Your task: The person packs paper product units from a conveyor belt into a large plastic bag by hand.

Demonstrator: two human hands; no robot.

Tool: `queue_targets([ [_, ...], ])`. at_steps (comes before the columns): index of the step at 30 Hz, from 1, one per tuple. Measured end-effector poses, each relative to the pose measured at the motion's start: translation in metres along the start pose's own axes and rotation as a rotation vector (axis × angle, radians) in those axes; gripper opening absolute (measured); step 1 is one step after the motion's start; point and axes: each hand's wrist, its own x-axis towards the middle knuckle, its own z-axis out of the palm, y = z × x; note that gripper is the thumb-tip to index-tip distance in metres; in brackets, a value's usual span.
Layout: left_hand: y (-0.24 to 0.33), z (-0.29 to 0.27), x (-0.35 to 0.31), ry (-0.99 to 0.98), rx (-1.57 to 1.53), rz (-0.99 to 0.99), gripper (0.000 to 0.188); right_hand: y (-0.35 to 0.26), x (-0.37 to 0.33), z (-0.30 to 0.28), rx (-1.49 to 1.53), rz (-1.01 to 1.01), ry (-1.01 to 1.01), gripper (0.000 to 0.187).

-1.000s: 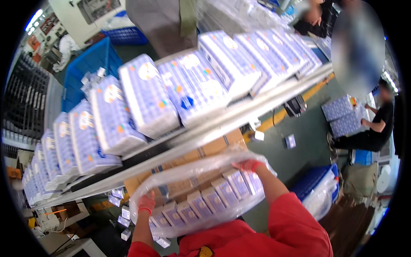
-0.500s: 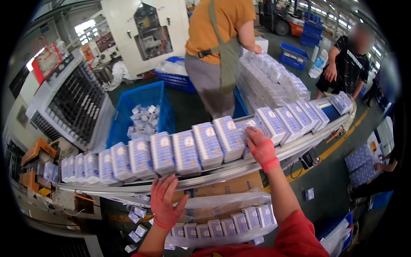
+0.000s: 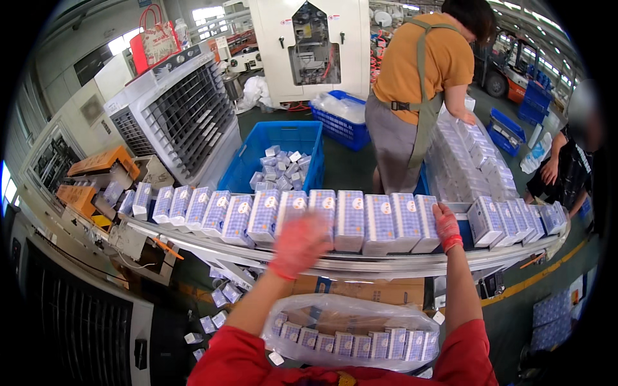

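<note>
A row of upright blue-and-white packs (image 3: 350,222), which look like tissue packs, stands on a curved conveyor (image 3: 399,260). My right hand (image 3: 447,226), in a thin red glove, touches the right side of the row's last pack (image 3: 426,222). Its fingers are stretched out along that side. My left hand (image 3: 301,244), also red-gloved, is in front of the middle packs and smeared by motion; its fingers cannot be made out. Right of my right hand, past a short gap, a second group of packs (image 3: 486,222) leans on the belt.
Below the conveyor, a clear plastic bag (image 3: 277,328) holds several packs, beside cardboard (image 3: 386,291). Behind it stand a blue crate (image 3: 241,161) of small packs and a co-worker (image 3: 418,71) at stacked packs (image 3: 467,161). Loose packs (image 3: 207,323) lie on the floor. Another person (image 3: 560,170) is far right.
The view has swung left. My left hand has risen from the conveyor's near edge to the packs. My right hand has gone from among the packs to the row's right end, where a gap now shows.
</note>
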Motion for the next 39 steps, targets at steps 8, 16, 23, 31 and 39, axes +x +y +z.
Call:
queue_targets([
  [8,-0.105,-0.120,-0.063,-0.317,0.739,-0.475,0.075,-0.028,-0.015,0.029,-0.377,-0.015,-0.081,0.066],
  [16,-0.105,-0.093,-0.060,-0.441,0.988,-0.436,0.064,-0.107,-0.094,0.030,-1.009,-0.447,-0.129,0.090],
  [23,-0.122,-0.087,-0.068,-0.397,0.970,-0.359,0.066,-0.089,-0.075,-0.008,-1.058,-0.343,-0.158,0.087],
  [31,-0.103,-0.095,-0.013,-0.454,0.759,-0.932,0.078,-0.074,-0.009,-0.036,-0.789,0.337,-0.208,0.113],
  [39,-0.087,-0.072,0.031,-0.677,0.580,-1.061,0.106,-0.046,0.019,-0.061,-0.947,0.388,-0.274,0.113],
])
